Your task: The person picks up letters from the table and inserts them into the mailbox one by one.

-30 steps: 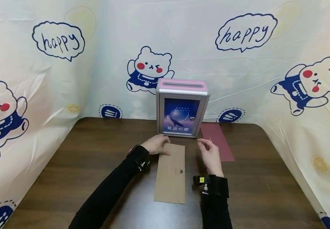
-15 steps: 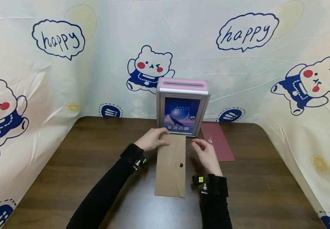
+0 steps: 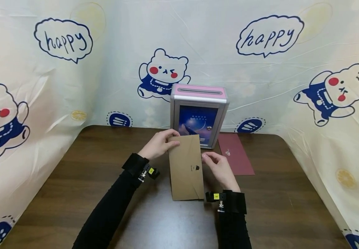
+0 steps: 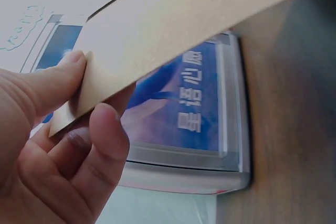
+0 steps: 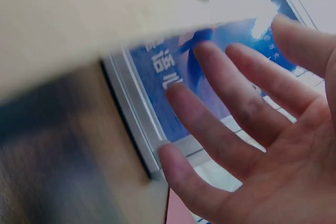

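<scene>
A tan paper envelope [image 3: 185, 169] tilts up off the table, its far end raised in front of the box. My left hand [image 3: 159, 144] pinches that end at its left corner, thumb on top and fingers beneath, as the left wrist view shows. Just off the envelope's right edge is my right hand [image 3: 220, 169]; in the right wrist view its fingers [image 5: 244, 95] are spread and loosely bent, holding nothing. Behind stands a silver-framed box [image 3: 172, 119] with a pink slotted top and a blue whale picture on its door; the envelope covers part of that door.
A dark red envelope [image 3: 240, 159] lies flat on the brown wooden table [image 3: 104, 166], right of the box. A pale printed cloth [image 3: 120, 69] hangs behind and along both sides.
My left hand has lifted the tan envelope's far end and carried it away from me towards the box. My right hand has moved slightly left, closer to the envelope's edge.
</scene>
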A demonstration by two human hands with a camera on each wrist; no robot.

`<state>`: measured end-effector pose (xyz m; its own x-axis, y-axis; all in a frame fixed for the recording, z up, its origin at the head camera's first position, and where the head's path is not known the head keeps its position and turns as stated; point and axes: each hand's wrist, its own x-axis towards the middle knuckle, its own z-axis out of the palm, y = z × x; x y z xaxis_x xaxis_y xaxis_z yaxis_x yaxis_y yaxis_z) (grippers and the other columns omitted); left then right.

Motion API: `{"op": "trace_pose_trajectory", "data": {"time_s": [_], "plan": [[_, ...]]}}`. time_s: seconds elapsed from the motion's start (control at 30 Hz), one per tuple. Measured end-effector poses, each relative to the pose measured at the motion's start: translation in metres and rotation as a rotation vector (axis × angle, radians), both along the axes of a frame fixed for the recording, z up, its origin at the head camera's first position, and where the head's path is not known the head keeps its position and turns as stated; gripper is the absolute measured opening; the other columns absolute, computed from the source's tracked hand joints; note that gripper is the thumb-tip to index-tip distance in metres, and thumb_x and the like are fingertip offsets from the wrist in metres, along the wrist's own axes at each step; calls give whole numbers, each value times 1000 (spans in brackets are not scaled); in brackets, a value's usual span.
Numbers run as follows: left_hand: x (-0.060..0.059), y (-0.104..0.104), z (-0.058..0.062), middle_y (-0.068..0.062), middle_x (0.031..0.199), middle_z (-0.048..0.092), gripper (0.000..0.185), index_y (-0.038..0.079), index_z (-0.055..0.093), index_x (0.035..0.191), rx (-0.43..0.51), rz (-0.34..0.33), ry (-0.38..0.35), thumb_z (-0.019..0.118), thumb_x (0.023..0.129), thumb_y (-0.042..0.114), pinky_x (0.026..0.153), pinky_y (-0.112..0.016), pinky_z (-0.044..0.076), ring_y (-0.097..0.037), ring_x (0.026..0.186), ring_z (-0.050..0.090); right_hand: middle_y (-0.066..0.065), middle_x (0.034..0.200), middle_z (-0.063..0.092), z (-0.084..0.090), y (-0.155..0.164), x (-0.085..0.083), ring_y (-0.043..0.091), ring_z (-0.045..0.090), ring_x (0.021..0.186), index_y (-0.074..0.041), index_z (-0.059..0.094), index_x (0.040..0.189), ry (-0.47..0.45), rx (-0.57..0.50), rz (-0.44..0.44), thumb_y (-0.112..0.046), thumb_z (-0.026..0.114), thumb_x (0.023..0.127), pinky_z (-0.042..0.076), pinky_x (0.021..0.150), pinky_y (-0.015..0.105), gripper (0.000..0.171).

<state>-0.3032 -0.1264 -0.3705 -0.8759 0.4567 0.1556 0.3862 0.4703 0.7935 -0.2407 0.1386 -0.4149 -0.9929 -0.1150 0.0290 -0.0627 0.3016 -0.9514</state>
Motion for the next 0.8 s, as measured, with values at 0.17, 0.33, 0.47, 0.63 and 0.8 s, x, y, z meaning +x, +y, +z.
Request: {"op": "trace_pose_trajectory", "data": {"time_s": [0.17,0.33,0.47,0.63,0.8], "plan": [[0,-6,3,-1,99,61,21,20,62,118,29,38,56,62,97,24,57,-33,49,-24,69,56,8,109,68,3,-9,4,24,60,97,-6,63,125,7,47,78,-34,66,94,48,86,39,42],[5,-7,5,1,105,62,22,19,63,119,41,56,109,62,97,24,63,-32,44,-18,76,51,8,105,70,1,-15,5,21,60,93,-5,64,123,0,29,92,-29,68,94,47,81,33,39],[9,-4,7,0,97,63,24,19,63,119,92,67,114,63,96,27,56,-32,45,-19,65,52,11,94,70,8,-18,7,22,58,82,-2,69,111,31,24,98,-21,67,95,45,71,30,25],[15,-1,2,-4,85,65,33,16,58,126,249,125,9,65,95,27,52,-33,49,-31,61,58,11,73,59,29,-19,16,15,46,66,6,68,98,73,-22,96,-9,64,95,34,58,25,15],[22,2,-10,-8,98,70,41,6,54,131,349,153,-105,65,96,23,67,-45,55,-39,78,64,1,65,47,29,-16,12,11,36,62,7,66,91,98,-130,59,-9,65,94,27,56,26,16]]}}
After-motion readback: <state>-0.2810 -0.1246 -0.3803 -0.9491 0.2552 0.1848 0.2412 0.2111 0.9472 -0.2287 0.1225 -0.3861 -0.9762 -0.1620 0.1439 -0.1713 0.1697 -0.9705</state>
